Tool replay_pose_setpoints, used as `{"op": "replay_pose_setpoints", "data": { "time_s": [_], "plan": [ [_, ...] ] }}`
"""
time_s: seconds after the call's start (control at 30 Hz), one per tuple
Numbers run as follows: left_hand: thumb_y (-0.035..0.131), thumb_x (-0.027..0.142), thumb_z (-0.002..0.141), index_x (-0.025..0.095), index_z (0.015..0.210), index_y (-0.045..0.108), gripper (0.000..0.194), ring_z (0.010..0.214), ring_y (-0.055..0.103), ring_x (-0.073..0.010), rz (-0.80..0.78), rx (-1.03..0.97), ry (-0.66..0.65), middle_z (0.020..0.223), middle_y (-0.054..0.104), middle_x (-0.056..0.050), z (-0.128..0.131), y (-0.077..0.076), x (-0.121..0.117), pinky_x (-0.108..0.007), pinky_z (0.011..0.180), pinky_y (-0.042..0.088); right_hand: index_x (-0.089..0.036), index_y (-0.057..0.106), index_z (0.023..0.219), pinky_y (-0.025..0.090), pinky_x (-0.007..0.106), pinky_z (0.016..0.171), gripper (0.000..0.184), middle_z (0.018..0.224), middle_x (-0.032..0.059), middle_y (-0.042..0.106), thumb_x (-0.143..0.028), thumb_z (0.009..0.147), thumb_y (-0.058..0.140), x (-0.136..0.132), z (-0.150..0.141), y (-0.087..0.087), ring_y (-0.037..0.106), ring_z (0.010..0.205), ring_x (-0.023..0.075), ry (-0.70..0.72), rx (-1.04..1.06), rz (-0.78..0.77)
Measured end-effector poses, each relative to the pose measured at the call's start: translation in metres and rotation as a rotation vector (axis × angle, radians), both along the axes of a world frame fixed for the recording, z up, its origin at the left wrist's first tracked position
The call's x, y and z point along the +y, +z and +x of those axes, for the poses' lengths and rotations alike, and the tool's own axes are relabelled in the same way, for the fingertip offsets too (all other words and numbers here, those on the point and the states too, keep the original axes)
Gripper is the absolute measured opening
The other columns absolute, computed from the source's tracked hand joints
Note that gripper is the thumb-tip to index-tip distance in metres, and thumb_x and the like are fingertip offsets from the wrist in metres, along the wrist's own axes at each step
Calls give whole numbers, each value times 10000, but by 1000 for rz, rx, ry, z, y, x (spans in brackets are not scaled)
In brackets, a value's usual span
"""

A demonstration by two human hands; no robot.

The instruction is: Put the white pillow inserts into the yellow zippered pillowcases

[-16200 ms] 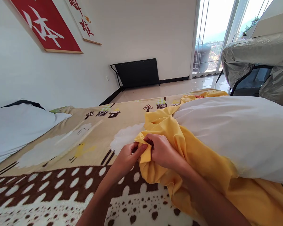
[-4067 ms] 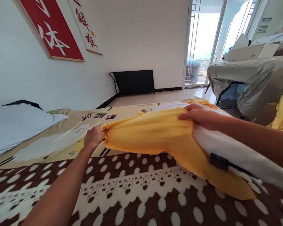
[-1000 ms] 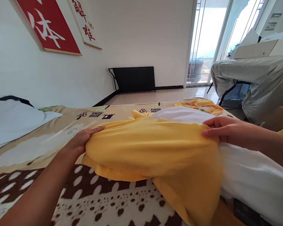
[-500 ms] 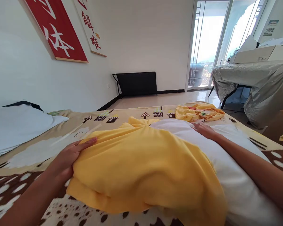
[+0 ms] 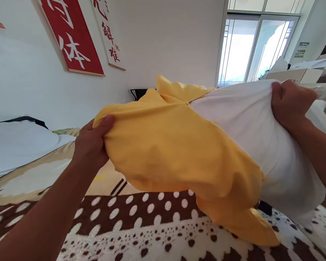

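The yellow cloth (image 5: 165, 152), overlapping the white pillow (image 5: 241, 123), is clamped at one end in the grip of the left hand (image 5: 91, 145), with the pillow's upper edge held by the right hand (image 5: 292, 103), both above the patterned blanket (image 5: 152, 235).

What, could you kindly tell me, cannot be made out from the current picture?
All in the head view:
Left hand: most fingers, hidden behind the yellow cloth.
Black panel: mostly hidden by the same cloth.
Small black object: what it is; the cloth and pillow partly cover it.
Red scroll: its top, cut off by the upper edge.
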State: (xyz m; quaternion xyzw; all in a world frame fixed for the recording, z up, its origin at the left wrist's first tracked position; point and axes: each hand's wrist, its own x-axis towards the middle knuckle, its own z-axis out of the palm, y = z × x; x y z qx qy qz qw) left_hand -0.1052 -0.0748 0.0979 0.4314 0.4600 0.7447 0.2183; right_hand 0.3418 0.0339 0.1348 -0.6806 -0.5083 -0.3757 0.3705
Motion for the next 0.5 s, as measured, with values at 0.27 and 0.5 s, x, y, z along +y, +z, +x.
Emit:
{"op": "replay_pose_setpoints", "data": {
  "time_s": [0.27, 0.5],
  "plan": [
    [729, 470, 587, 209, 736, 711, 301, 819, 631, -286, -586, 816, -316, 839, 713, -37, -37, -116, 13, -336, 719, 491, -233, 320, 520, 302, 296, 600, 375, 503, 36, 436, -347, 864, 418, -27, 29, -60, 385, 535, 151, 330, -279, -5],
    [690, 466, 626, 225, 981, 658, 431, 1038, 576, -328, -747, 936, -467, 1091, 667, -82, -42, -162, 6, -404, 893, 429, -215, 347, 447, 338, 280, 573, 406, 454, 11, 442, -277, 781, 570, -64, 13, -100, 378, 492, 141, 634, -448, -4]
  ]
}}
